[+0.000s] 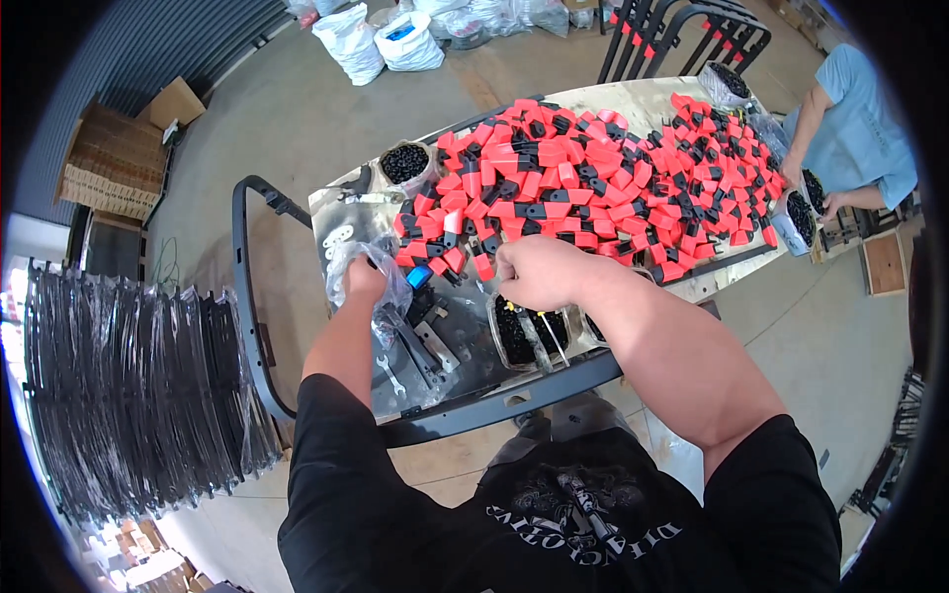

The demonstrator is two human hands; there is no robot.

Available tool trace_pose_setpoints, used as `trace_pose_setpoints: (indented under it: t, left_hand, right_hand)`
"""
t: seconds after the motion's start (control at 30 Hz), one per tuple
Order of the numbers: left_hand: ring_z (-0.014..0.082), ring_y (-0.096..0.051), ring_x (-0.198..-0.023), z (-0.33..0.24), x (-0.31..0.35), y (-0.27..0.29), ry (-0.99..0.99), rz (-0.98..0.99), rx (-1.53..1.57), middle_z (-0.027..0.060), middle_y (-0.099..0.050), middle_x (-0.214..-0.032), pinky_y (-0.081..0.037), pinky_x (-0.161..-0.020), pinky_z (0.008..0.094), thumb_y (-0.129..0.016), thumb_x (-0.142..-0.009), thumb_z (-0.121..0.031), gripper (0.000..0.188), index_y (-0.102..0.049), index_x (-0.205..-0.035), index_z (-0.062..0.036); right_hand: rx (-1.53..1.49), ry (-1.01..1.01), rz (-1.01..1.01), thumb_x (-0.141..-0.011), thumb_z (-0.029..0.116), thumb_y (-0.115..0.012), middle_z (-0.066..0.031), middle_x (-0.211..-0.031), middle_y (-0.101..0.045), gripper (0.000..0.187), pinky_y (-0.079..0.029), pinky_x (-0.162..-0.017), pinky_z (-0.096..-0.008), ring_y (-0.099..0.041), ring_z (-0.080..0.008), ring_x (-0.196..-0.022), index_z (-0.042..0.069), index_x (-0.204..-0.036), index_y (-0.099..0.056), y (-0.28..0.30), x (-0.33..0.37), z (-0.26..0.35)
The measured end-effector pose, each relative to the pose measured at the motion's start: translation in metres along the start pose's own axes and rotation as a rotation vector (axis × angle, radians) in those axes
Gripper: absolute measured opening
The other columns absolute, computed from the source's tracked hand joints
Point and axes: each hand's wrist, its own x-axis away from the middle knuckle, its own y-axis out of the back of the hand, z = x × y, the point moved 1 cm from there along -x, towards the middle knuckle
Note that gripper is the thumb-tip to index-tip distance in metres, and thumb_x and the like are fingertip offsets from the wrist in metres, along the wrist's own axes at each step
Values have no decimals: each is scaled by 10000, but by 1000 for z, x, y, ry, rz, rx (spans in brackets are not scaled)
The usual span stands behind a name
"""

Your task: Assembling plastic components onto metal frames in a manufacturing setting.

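My left hand [364,281] is at the table's left part, its fingers curled among a crumpled clear plastic bag [393,291]. A small dark bit shows at its fingertips; I cannot make out what it is. My right hand [539,274] is closed at the near edge of a heap of red-and-black plastic pieces [554,168]. Anything in its fingers is hidden. Just below it stands a tub of small black parts [512,338], with a screwdriver [554,331] lying across it. A black bent-tube frame [494,403] runs along the table's front and left edges.
An open-end wrench [390,376], a blue object [419,277] and metal bars [435,346] lie near my left hand. Another tub of black parts [405,163] stands behind. A co-worker [855,128] handles tubs at the far right. Wrapped black frames [138,385] are stacked left.
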Motion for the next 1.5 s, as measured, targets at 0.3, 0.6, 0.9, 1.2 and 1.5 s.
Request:
trace_pose_setpoints:
  t: [0.3,0.6,0.9,1.2,1.5]
  left_hand:
    - [361,-648,-1189,-31,10,-6,143,66,207,198,-699,-1232,-499,-1011,430,-758,-800,-276,527,-665,-1287,-99]
    - [395,-668,-1137,-7,-10,-26,71,79,78,233,-708,-1174,-518,-978,456,-712,-846,-354,459,-689,-1183,-43]
    - [419,-653,-1149,20,-19,-32,147,-25,-10,233,-672,-1257,-519,-993,456,-770,-809,-328,616,-586,-1320,-36]
    - [386,-678,-1112,31,-25,-31,63,-35,176,212,-714,-1152,-528,-951,458,-806,-788,-335,524,-674,-1187,-21]
    - [389,-704,-1016,3,-20,-30,-230,-108,112,215,-728,-1085,-546,-884,461,-702,-882,-317,362,-710,-1097,-27]
  right_hand:
    - [33,-53,3,-847,224,-664,-192,-901,-708,231,-539,-777,-449,-694,-360,-900,7,-925,-666,10,11,-2]
    - [33,-8,1,-834,219,-637,-215,-941,-709,257,-539,-816,-464,-688,-382,-934,-7,-950,-679,5,9,1]
    - [55,46,-9,-856,248,-660,-205,-911,-698,268,-531,-790,-463,-680,-374,-920,-5,-945,-654,3,6,5]
    - [57,11,23,-867,268,-664,-203,-924,-699,279,-530,-793,-465,-681,-370,-924,0,-945,-654,4,7,7]
    - [45,-8,9,-868,256,-659,-199,-921,-705,269,-533,-802,-461,-685,-368,-928,-1,-946,-662,4,6,3]
